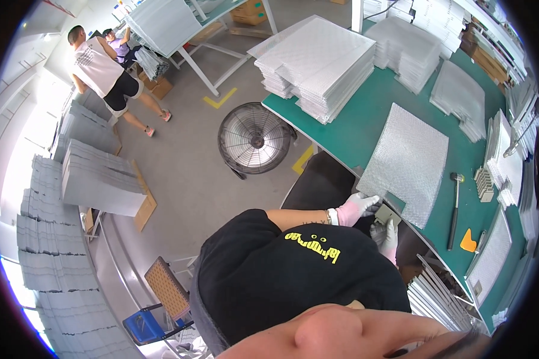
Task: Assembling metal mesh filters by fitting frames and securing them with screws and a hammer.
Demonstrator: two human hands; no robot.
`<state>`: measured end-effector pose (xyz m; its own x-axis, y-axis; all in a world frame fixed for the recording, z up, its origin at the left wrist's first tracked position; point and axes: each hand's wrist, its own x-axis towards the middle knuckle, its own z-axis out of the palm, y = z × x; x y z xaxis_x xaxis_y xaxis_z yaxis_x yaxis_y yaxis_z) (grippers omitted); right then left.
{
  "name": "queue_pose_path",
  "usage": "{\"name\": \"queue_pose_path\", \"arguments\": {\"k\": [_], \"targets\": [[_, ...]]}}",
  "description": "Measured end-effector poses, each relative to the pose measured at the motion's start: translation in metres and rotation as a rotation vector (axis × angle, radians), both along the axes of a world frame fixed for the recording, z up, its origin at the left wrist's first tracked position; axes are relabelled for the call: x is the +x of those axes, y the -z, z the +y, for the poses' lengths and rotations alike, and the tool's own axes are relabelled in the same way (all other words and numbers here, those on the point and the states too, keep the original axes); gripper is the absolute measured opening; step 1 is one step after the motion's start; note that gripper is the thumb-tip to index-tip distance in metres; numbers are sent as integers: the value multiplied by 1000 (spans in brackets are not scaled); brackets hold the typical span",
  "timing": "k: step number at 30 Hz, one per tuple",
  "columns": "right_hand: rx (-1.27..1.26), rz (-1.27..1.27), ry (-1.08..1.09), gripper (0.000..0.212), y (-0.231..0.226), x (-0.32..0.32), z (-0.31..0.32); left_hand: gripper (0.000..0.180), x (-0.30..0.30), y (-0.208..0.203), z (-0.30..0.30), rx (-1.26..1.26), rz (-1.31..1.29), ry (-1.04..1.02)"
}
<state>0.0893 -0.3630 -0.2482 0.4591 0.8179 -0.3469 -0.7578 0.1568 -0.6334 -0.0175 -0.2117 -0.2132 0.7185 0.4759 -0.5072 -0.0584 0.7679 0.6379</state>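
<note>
A grey floor (188, 164) is spreading across the left of the workshop, where a person in a white top (97, 67) is standing at the far left and a round fan (254, 139) is sitting just beside the green table (340, 141). On that table, a silvery mesh sheet (410, 158) is lying in front of you, its notched near edge facing your body. You are wearing pale gloves and keeping your two hands close together by that notch. Your right hand (387, 239) is pinching a small grey-beige plate (388, 215), which is sitting between your hands at the table's near edge. Your left hand (353, 209) is pointing its fingers toward the plate; whether it is gripping anything, you cannot tell from here. To the right of the sheet, a hammer (454, 215) is lying near an orange piece (468, 241), while a tall stack of mesh sheets (320, 60) is standing farther off.
</note>
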Motion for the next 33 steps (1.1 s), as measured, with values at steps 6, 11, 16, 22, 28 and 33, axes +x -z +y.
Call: {"name": "queue_pose_path", "arguments": {"k": [6,11,16,22,28,33], "targets": [[-207,-143,22,24,3,-2,6,25,-1,9,-3,29,0,-18],[-263,-264,21,28,-2,-3,5,25,-5,7,-3,0,7,14],[-257,-305,23,31,-4,-4,3,31,-3,0,-5,85,-73,-12],[-261,-274,41,37,-26,-10,8,30,-11,-6,4,137,-9,46],[-275,-293,73,32,-28,-13,9,28,-8,6,-1,87,15,-19],[-265,-333,36,31,-32,-12,8,25,-11,8,-1,46,32,-26]]}}
